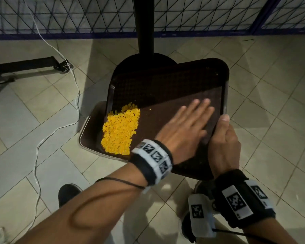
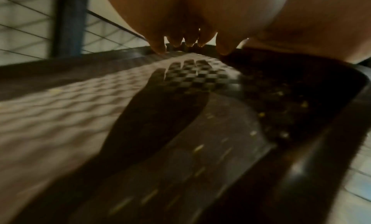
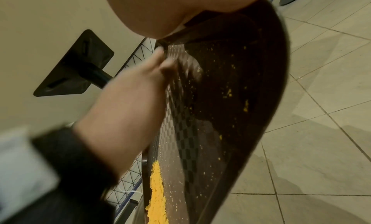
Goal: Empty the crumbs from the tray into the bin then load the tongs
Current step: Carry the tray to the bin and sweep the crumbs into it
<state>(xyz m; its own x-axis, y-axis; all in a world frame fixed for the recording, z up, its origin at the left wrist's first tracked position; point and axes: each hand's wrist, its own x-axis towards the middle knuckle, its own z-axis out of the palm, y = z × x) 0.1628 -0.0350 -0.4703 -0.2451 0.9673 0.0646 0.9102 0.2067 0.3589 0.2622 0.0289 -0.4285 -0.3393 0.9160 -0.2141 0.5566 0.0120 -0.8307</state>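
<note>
I hold a dark brown tray [image 1: 165, 81] tilted down to the left above the floor. My right hand [image 1: 224, 138] grips its right rim, thumb on top. My left hand [image 1: 188, 118] lies flat on the tray's surface with straight fingers [image 2: 180, 36], and looks blurred. A heap of yellow crumbs [image 1: 120, 127] sits at the tray's low left end, over a light-rimmed bin [image 1: 85, 127]. In the right wrist view the crumbs [image 3: 157, 195] gather along the tray's [image 3: 230, 116] lower edge, with scattered specks higher up. No tongs are in view.
A black pole [image 1: 144, 23] on a round base stands just behind the tray. A white cable [image 1: 74, 95] snakes over the tiled floor at left, past a black wheeled leg [image 1: 33, 64]. A blue mesh fence [image 1: 60, 14] closes the back. My shoe [image 1: 69, 192] is below.
</note>
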